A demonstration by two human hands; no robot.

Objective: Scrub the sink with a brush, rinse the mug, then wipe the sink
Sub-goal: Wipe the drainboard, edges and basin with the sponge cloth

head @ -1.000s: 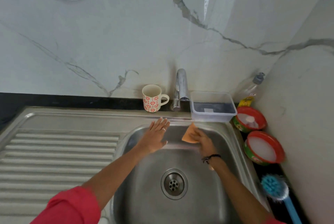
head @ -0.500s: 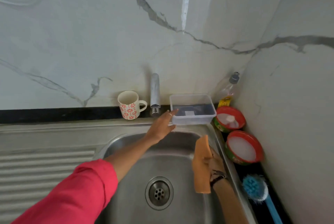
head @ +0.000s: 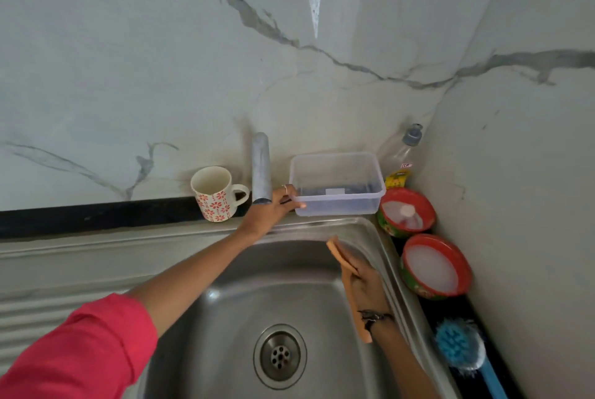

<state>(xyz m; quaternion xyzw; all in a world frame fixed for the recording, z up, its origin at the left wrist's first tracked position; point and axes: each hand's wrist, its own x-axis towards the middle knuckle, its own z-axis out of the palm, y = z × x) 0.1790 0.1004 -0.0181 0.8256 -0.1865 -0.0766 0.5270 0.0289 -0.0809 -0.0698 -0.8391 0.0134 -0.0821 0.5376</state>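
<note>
A steel sink point(head: 206, 318) with a round drain point(head: 279, 356) fills the lower middle. My right hand point(head: 367, 282) holds an orange cloth point(head: 349, 273) against the sink's right inner wall. My left hand point(head: 272, 210) rests with straight fingers on the back rim, touching the near-left corner of a clear plastic box point(head: 338, 184), just below the tap point(head: 260, 170). A white mug with red flowers point(head: 214, 194) stands upright on the black ledge, left of the tap. A blue-bristled brush point(head: 458, 347) lies on the counter at the lower right.
Two red-rimmed bowls point(head: 406, 212) point(head: 434, 266) with white contents sit right of the sink, a clear bottle point(head: 402, 157) in the corner behind them. The ribbed drainboard point(head: 48, 302) extends left. Marble walls close in behind and on the right.
My left hand slid right along the back rim to the clear box. My right hand carried the cloth from the sink's back wall to its right wall. The view has shifted rightward.
</note>
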